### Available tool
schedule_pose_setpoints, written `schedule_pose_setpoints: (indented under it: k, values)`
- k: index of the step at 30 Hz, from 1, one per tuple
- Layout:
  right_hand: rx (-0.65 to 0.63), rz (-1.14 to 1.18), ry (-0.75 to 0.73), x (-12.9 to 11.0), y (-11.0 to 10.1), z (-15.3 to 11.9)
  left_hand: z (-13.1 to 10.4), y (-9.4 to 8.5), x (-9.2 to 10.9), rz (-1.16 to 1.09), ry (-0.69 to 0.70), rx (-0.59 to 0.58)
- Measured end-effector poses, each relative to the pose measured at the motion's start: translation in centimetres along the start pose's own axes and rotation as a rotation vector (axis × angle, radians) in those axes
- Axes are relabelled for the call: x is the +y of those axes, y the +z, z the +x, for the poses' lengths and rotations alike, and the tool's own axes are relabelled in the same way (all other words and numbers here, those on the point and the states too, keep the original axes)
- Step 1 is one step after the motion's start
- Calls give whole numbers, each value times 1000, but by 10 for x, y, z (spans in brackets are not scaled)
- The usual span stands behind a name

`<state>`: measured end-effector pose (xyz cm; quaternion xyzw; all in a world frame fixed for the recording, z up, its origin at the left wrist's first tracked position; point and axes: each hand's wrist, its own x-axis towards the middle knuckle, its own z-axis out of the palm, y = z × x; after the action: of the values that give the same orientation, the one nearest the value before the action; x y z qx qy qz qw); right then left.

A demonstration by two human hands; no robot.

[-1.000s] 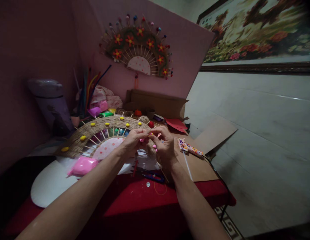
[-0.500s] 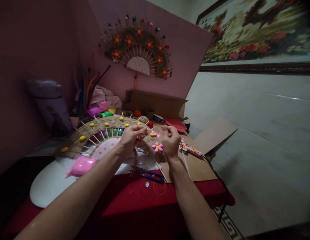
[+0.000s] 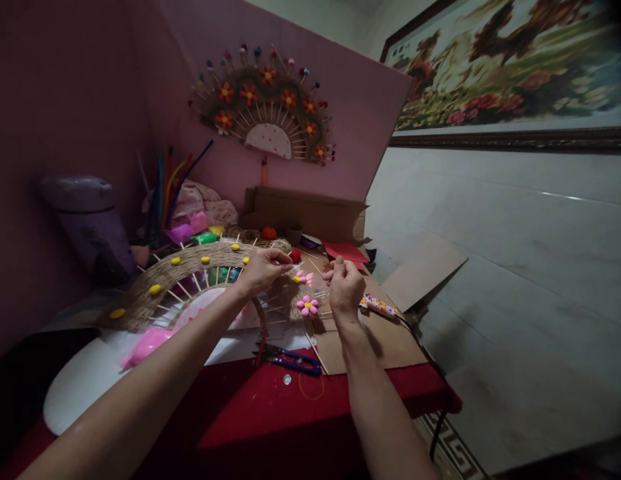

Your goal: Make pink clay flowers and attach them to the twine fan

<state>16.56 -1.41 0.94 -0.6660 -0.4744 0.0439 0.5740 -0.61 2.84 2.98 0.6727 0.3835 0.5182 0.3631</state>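
Observation:
A half-round fan (image 3: pixel 140 290) of twine woven over thin sticks lies on the table, dotted with yellow clay discs. Above its right half is my left hand (image 3: pixel 265 272), its thumb and fingertips pinched together. My right hand (image 3: pixel 346 288) is raised just past the fan's right end, fingers curled in against the thumb. Anything in either pinch is too small to make out. Between the hands, a pink clay flower (image 3: pixel 307 306) with a yellow centre sits on the twine. A second, partly made pink flower (image 3: pixel 300 277) is just behind it.
Blue-handled thread snips (image 3: pixel 295 362) lie on the red cloth (image 3: pixel 230 407) at the front. A pink clay packet (image 3: pixel 147 345) is at left, a flower-patterned glue gun (image 3: pixel 380 306) at right on cardboard (image 3: pixel 390 343). A finished fan (image 3: pixel 267 100) hangs behind.
The view has shifted, so the scene sits slightly lower and further left. My right hand's fingers have turned, with the thumb now pointing up. My left hand still pinches over the fan.

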Motion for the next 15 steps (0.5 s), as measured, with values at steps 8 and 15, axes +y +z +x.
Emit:
schedule_pose_setpoints:
  k: [8, 15]
  values:
    - [-71, -222, -68, -4, -1, -5, 2, -2, -19, 247, 84, -66]
    - [-51, -392, -285, 3, 6, -6, 1, 0, -17, 446, 246, -113]
